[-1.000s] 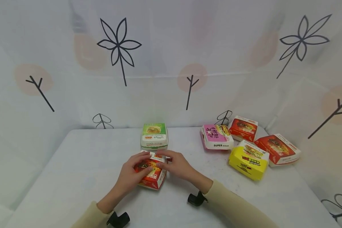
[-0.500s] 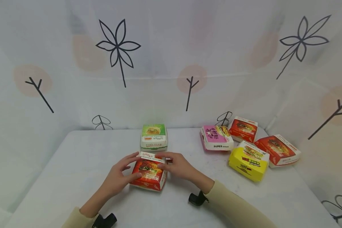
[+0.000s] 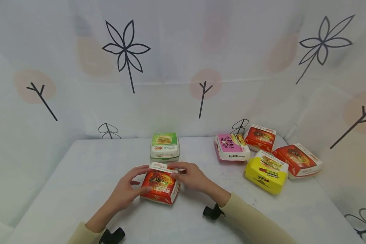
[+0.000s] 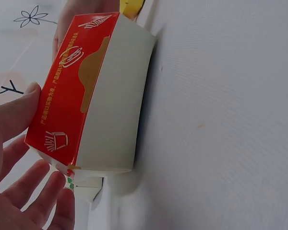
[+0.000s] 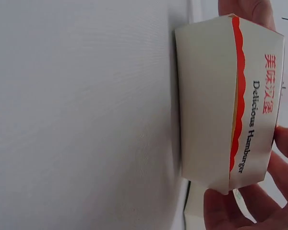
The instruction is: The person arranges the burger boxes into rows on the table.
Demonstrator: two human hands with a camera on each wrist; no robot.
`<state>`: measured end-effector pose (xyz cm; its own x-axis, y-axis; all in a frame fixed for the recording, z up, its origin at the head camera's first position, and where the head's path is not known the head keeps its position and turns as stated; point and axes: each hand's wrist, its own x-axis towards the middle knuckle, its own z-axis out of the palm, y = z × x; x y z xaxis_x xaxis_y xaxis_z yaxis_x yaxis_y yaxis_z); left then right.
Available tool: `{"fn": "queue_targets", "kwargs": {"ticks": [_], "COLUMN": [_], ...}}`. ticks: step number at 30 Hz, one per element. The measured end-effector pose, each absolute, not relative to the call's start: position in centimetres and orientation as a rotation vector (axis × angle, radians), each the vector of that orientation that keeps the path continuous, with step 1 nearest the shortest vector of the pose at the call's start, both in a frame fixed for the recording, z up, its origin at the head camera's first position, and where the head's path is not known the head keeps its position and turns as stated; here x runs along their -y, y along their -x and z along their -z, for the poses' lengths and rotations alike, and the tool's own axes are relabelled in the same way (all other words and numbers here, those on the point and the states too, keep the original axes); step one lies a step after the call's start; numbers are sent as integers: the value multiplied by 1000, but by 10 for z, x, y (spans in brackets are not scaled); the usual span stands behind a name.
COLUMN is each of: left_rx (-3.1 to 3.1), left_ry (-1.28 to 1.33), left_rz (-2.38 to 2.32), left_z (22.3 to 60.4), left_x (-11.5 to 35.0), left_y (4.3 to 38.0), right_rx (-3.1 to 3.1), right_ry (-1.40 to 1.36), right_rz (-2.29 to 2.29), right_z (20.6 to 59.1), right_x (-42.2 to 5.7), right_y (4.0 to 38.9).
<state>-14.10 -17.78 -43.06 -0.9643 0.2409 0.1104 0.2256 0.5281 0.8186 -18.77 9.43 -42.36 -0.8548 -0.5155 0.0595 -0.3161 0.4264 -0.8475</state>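
Note:
A red and white hamburger box [image 3: 159, 185] sits on the table between the two hands, flat on its base. My left hand [image 3: 123, 191] is at its left side, thumb touching the top edge and fingers spread loosely by the far left corner. At the far right corner, my right hand [image 3: 195, 178] holds the box, thumb on the top and fingers curled round the back. The left wrist view shows the red front flap of the box [image 4: 69, 81]; in the right wrist view its white side [image 5: 252, 110] carries "Delicious Hamburger" lettering. Just behind it stands a green and white burger box [image 3: 164, 147].
To the right, a pink burger box [image 3: 231, 147], a yellow burger box [image 3: 266, 173] and two red burger boxes stand close together, one at the back [image 3: 260, 138] and one at the far right [image 3: 297, 159]. A patterned white cloth [image 3: 183, 101] hangs behind the table.
My left hand has drawn back leftward from over the red box to its left side. The box has turned and shifted slightly; my right hand stays at its far right corner.

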Motion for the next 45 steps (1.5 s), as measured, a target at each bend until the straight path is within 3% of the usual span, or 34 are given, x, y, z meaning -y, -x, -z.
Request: {"fn": "queue_targets", "kwargs": {"ticks": [26, 45], "left_rx": [-2806, -2696], "left_ry": [-343, -463], "left_rz": [-1480, -1417], "left_z": [433, 430], "left_x": [180, 175], "left_y": [144, 143], "right_rx": [-2591, -2605], "right_ry": [556, 661], "right_rz": [1435, 1501], "right_z": [419, 419], "right_x": [-94, -92], "right_y": [156, 169]}}
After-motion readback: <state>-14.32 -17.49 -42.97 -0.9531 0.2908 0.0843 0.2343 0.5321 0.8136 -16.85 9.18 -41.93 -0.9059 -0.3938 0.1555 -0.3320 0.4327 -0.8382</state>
